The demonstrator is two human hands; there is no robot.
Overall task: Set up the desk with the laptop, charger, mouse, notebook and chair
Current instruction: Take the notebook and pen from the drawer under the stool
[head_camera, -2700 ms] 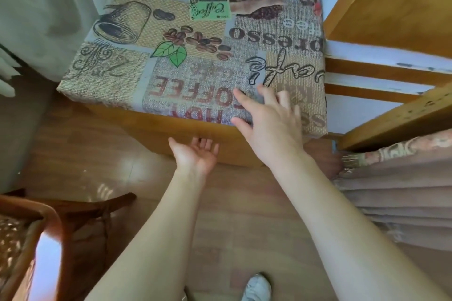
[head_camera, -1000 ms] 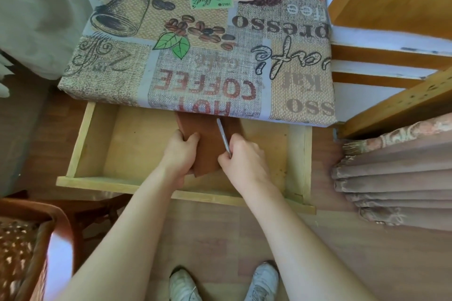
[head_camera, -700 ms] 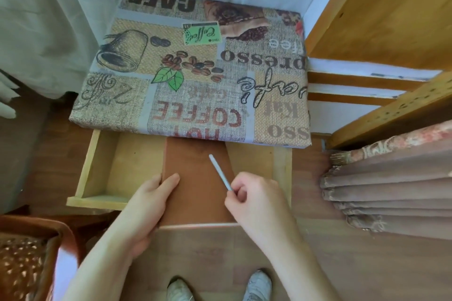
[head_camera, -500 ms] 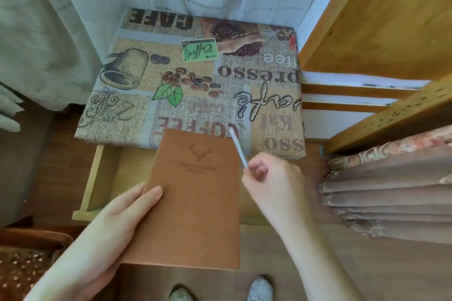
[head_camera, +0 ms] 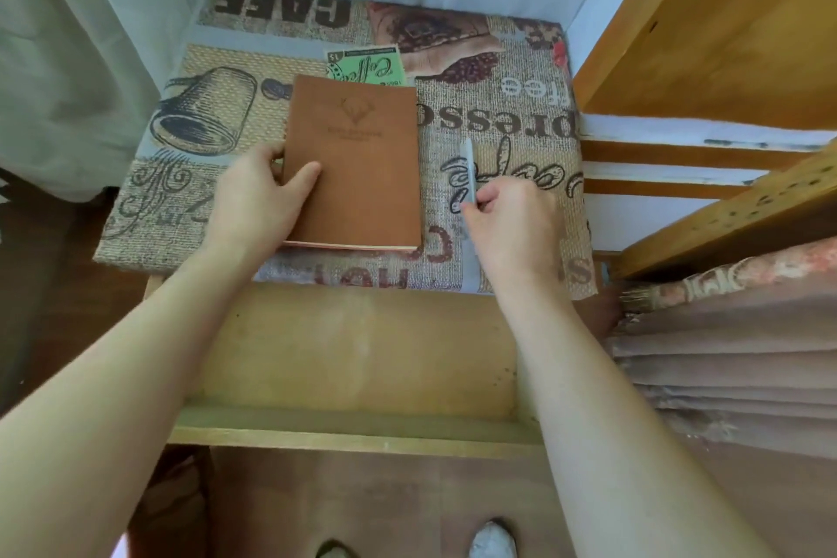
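Note:
A brown notebook (head_camera: 358,163) with a stamped deer emblem lies flat on the small desk (head_camera: 521,113), which is covered by a coffee-print cloth. My left hand (head_camera: 258,199) grips the notebook's left edge, thumb on the cover. To its right, my right hand (head_camera: 512,222) pinches the lower end of a pale pen (head_camera: 469,168), whose length rests against the cloth. No laptop, charger, mouse or chair is in view.
The desk's wooden drawer (head_camera: 353,426) stands pulled out below the desk edge, nothing visible inside. A wooden shelf unit (head_camera: 706,59) rises at the right, above folded fabric (head_camera: 743,358). White curtains (head_camera: 90,36) hang behind and to the left. My shoes show on the wooden floor.
Both hands lifted the notebook and pen out of the drawer and moved them forward. The notebook now lies on the desktop; the pen has come down onto the cloth.

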